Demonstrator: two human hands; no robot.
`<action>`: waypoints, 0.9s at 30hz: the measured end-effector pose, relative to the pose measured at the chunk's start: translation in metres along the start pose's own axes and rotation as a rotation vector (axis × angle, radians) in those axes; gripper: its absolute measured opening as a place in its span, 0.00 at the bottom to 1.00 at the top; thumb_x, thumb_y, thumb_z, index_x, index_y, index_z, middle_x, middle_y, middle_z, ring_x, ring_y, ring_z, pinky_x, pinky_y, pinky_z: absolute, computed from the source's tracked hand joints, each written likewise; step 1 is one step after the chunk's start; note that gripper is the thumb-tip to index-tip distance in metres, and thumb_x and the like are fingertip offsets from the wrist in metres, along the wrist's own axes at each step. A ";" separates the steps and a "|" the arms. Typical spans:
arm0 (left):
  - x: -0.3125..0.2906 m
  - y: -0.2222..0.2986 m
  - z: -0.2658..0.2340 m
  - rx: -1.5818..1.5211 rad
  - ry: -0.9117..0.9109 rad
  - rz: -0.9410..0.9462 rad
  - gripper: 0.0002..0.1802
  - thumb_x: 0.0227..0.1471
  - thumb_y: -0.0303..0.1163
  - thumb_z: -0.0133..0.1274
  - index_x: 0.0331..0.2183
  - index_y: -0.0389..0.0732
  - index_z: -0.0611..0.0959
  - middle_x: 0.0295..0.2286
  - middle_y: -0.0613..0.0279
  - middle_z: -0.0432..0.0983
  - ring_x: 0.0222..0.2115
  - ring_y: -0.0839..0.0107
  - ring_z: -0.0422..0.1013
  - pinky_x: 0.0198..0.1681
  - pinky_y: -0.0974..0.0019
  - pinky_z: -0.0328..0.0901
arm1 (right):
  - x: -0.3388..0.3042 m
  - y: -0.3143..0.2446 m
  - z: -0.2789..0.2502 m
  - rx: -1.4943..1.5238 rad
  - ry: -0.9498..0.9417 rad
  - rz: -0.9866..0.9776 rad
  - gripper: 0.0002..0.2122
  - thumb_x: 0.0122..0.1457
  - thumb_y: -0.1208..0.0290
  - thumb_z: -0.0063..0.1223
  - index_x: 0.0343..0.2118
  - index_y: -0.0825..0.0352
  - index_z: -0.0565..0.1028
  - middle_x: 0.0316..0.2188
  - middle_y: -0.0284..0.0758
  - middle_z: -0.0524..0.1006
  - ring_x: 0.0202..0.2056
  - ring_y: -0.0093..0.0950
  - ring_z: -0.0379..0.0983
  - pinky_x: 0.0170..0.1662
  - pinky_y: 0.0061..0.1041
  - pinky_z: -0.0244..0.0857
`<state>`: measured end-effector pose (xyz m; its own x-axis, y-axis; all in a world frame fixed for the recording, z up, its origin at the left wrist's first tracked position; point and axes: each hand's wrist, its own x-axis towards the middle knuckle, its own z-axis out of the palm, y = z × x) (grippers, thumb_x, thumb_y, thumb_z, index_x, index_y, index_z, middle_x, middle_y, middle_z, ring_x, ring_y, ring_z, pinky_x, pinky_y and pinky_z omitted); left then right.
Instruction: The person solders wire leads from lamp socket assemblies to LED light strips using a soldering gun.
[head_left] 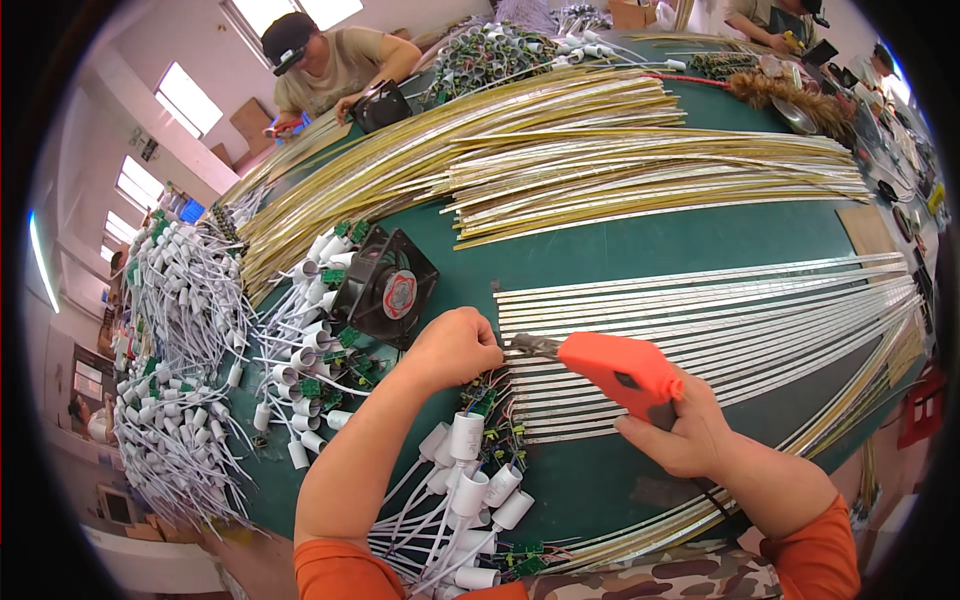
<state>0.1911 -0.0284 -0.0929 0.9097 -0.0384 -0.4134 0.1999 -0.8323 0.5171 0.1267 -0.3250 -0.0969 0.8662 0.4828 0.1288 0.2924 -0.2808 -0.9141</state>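
Note:
In my right hand (690,432) is an orange-red soldering gun (622,370), its metal tip pointing left. That tip meets the left ends of the silvery LED strips (640,320), which lie side by side on the green table. My left hand (455,348) is closed in a pinch right by the tip; what its fingers hold is hidden. Small green circuit boards (484,398) with thin wires lie just below that hand. White cylindrical caps (467,436) on white cables are bunched with them, between my forearms.
A black fan (388,288) stands left of my left hand. More white caps (190,270) are heaped at the left edge. Long yellowish strips (650,170) lie in piles across the far side. Behind them a person (335,65) in a cap works; others are at the far right.

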 end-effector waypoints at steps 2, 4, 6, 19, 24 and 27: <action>0.003 -0.003 0.002 0.044 0.006 0.035 0.10 0.36 0.33 0.61 0.20 0.35 0.82 0.24 0.51 0.78 0.26 0.60 0.75 0.33 0.61 0.69 | -0.003 -0.002 -0.006 0.043 -0.005 0.056 0.23 0.52 0.70 0.62 0.52 0.67 0.71 0.33 0.36 0.76 0.32 0.29 0.73 0.39 0.27 0.67; 0.002 -0.001 0.001 0.041 0.002 0.024 0.10 0.36 0.33 0.61 0.20 0.36 0.82 0.24 0.51 0.78 0.26 0.60 0.75 0.32 0.61 0.69 | -0.004 -0.003 -0.008 0.083 0.010 0.093 0.23 0.52 0.70 0.62 0.51 0.67 0.71 0.33 0.35 0.76 0.31 0.28 0.71 0.37 0.26 0.65; 0.001 0.001 0.000 0.042 -0.004 0.016 0.10 0.36 0.33 0.61 0.20 0.36 0.82 0.23 0.51 0.78 0.26 0.60 0.75 0.32 0.61 0.69 | -0.004 -0.003 -0.007 0.070 0.023 0.070 0.23 0.52 0.70 0.62 0.51 0.67 0.71 0.33 0.36 0.76 0.32 0.28 0.72 0.37 0.26 0.66; 0.001 0.005 -0.002 0.028 -0.029 -0.014 0.10 0.38 0.30 0.61 0.21 0.33 0.79 0.22 0.57 0.75 0.23 0.70 0.70 0.28 0.65 0.66 | 0.003 -0.001 0.004 -0.066 -0.038 -0.053 0.24 0.53 0.69 0.61 0.53 0.66 0.70 0.41 0.41 0.77 0.40 0.38 0.76 0.45 0.32 0.69; 0.001 0.002 -0.001 0.020 -0.028 -0.017 0.10 0.38 0.30 0.61 0.21 0.34 0.79 0.22 0.57 0.75 0.22 0.70 0.70 0.27 0.65 0.66 | 0.001 0.000 0.005 -0.057 -0.041 -0.025 0.24 0.53 0.69 0.61 0.53 0.66 0.70 0.41 0.41 0.77 0.40 0.38 0.76 0.45 0.32 0.69; 0.000 0.004 -0.001 0.017 -0.021 -0.006 0.11 0.38 0.31 0.62 0.21 0.34 0.79 0.21 0.58 0.75 0.22 0.70 0.70 0.27 0.65 0.65 | 0.000 0.000 0.001 -0.043 -0.044 -0.035 0.24 0.53 0.69 0.61 0.53 0.66 0.70 0.40 0.40 0.77 0.38 0.36 0.76 0.43 0.31 0.69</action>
<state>0.1924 -0.0307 -0.0900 0.9008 -0.0448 -0.4319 0.1987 -0.8418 0.5018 0.1266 -0.3238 -0.0976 0.8366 0.5290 0.1425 0.3405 -0.2983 -0.8917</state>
